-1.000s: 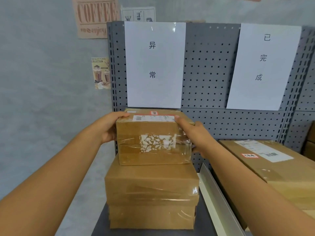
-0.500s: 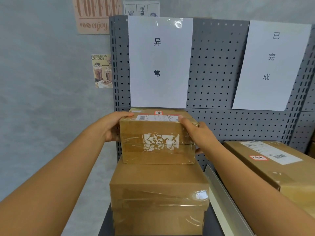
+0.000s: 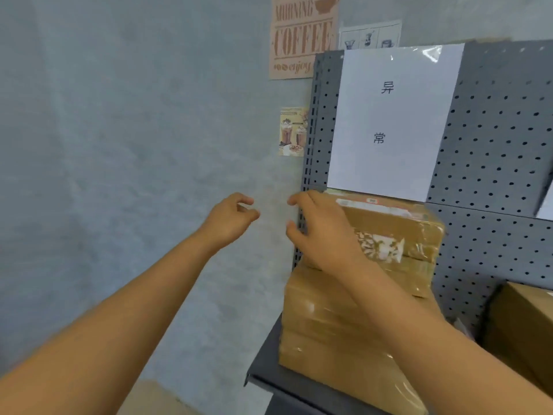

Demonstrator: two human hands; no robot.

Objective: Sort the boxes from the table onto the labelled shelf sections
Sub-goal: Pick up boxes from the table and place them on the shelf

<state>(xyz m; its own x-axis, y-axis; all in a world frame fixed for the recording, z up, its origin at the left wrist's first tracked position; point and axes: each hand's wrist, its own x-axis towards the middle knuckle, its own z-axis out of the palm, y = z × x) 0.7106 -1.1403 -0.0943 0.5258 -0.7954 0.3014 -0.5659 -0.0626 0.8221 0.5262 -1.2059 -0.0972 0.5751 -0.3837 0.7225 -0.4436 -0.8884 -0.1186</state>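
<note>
I read top box [image 3: 398, 232] stacked at shelf [image 3: 263, 366] left edge | right hand [image 3: 323, 235] nearer, loosely spread, empty | left hand [image 3: 230, 218] loosely curled, empty, well left

The left hand [image 3: 229, 218] hangs free before the wall, fingers [image 3: 244, 201] loosely curled, holding nothing. The right hand [image 3: 321, 232] is spread in front of the top box [image 3: 398, 232], which lies on a larger box [image 3: 338, 333] on the shelf [image 3: 263, 369], under the white label [image 3: 392, 121].
</note>
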